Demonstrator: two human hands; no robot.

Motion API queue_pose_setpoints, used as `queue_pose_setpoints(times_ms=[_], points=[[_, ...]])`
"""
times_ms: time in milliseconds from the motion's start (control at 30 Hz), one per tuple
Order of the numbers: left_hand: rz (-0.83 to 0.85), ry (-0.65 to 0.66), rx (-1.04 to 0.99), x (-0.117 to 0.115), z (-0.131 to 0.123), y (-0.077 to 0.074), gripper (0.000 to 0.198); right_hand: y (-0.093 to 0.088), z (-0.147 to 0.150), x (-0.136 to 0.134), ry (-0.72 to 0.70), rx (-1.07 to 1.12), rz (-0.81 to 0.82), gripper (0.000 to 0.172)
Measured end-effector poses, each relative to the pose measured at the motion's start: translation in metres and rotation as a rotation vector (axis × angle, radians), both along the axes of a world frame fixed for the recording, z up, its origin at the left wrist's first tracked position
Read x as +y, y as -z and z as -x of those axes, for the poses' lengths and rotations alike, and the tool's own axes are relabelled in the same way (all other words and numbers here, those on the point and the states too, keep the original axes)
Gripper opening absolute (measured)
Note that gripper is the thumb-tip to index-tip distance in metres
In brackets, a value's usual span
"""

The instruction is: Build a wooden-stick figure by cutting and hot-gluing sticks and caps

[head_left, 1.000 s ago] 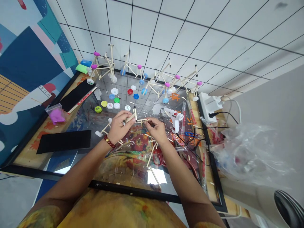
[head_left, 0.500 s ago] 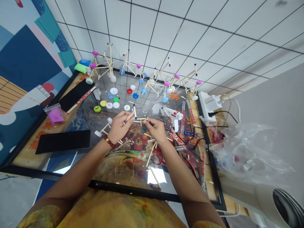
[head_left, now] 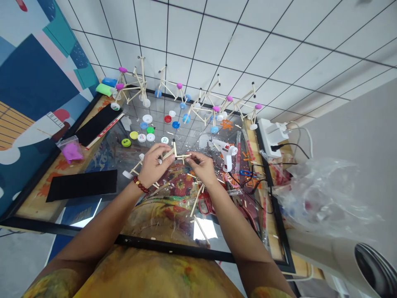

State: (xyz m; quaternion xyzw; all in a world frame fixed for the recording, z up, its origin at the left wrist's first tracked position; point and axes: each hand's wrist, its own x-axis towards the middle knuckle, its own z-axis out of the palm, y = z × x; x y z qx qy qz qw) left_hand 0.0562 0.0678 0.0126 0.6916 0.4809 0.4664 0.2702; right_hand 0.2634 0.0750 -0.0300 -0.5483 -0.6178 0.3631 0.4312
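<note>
Over the middle of the glass table, my left hand (head_left: pixel 155 163) pinches a small frame of pale wooden sticks (head_left: pixel 174 151) with dark tips. My right hand (head_left: pixel 201 166) is closed on a short pale stick piece (head_left: pixel 185 157) at the right side of that frame, and the two pieces meet between my hands. A stick structure with white caps (head_left: pixel 133 170) lies by my left wrist. Loose wooden sticks (head_left: pixel 196 200) are below my right hand. To its right is a white glue gun (head_left: pixel 228 154).
Stick models with bottle-cap wheels and pink blobs (head_left: pixel 216 109) line the back. Loose caps (head_left: pixel 150 130) lie before them. Black strips (head_left: pixel 82 185) are at left. Red-handled scissors (head_left: pixel 206 205), pliers (head_left: pixel 248 215), cables and a power strip (head_left: pixel 273 134) are at right.
My right hand has turned slightly, with its fingers more raised over the stick piece. The held frame has shifted slightly left. The whole view has moved a little.
</note>
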Motion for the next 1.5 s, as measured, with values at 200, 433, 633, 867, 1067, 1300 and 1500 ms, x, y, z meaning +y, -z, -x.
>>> queue_pose_setpoints(times_ms=[200, 433, 633, 867, 1067, 1300, 1500], points=[[-0.017, -0.042, -0.005, -0.001, -0.0004, -0.0023, 0.021, -0.0012, -0.0003, 0.0004, -0.003, -0.011, -0.044, 0.019], [0.004, -0.01, -0.007, -0.0001, -0.0026, 0.0024, 0.028, -0.0031, 0.0, 0.0004, -0.021, -0.052, -0.093, 0.018], [0.004, -0.01, -0.009, 0.0014, -0.0031, 0.0028, 0.029, -0.0048, 0.0004, 0.001, -0.03, -0.077, -0.121, 0.019], [0.012, 0.0, -0.016, 0.0008, -0.0032, 0.001, 0.028, -0.0023, 0.0007, -0.0006, 0.007, -0.04, -0.089, 0.022], [0.012, 0.022, -0.03, 0.0018, -0.0019, 0.0016, 0.027, -0.0018, -0.0012, 0.0014, -0.014, -0.036, -0.138, 0.024], [0.017, 0.032, -0.037, 0.0024, -0.0012, 0.004, 0.029, -0.0022, -0.0015, 0.0016, -0.03, -0.044, -0.142, 0.023], [0.023, 0.023, -0.036, 0.0024, -0.0023, 0.0041, 0.028, -0.0026, -0.0013, 0.0015, -0.03, -0.051, -0.137, 0.022]])
